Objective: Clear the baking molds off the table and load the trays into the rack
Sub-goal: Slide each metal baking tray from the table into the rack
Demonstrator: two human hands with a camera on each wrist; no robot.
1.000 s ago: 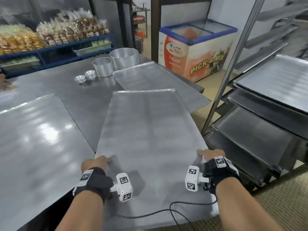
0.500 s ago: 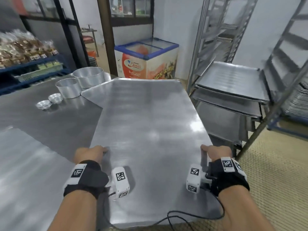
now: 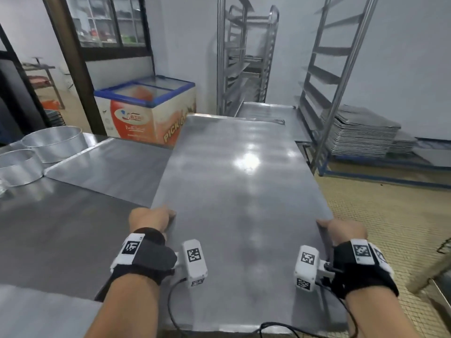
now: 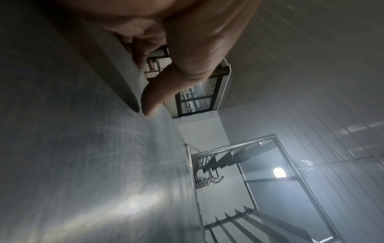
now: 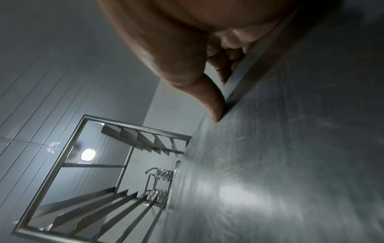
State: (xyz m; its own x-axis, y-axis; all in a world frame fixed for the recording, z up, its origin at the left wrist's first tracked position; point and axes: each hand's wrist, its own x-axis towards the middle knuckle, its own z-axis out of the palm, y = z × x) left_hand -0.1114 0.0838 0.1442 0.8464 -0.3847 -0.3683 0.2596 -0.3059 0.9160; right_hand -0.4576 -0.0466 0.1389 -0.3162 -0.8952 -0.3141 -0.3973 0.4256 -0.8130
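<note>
A large flat metal tray point(image 3: 239, 191) is held level in the air, its far end pointing at the rack point(image 3: 314, 132). My left hand point(image 3: 152, 219) grips the tray's left rim, thumb on top and fingers curled under. My right hand point(image 3: 341, 230) grips the right rim the same way. In the left wrist view the thumb point(image 4: 158, 98) presses the tray point(image 4: 83, 164) edge; in the right wrist view the thumb point(image 5: 212, 105) lies along the tray point(image 5: 290, 164) rim. Two round baking molds point(image 3: 56, 142) stand on the table point(image 3: 61, 228) at the left. A second tray point(image 3: 109, 167) lies on the table.
A chest freezer point(image 3: 148, 111) stands beyond the table. A second rack point(image 3: 246, 57) stands against the far wall. A stack of trays point(image 3: 363, 132) sits low at the right. Another tray point(image 3: 36, 313) shows at the bottom left. Tiled floor point(image 3: 390, 215) lies to the right.
The tray has come up off the table and swung to the right toward the racks, with both hands keeping their grip. The view has turned right with it.
</note>
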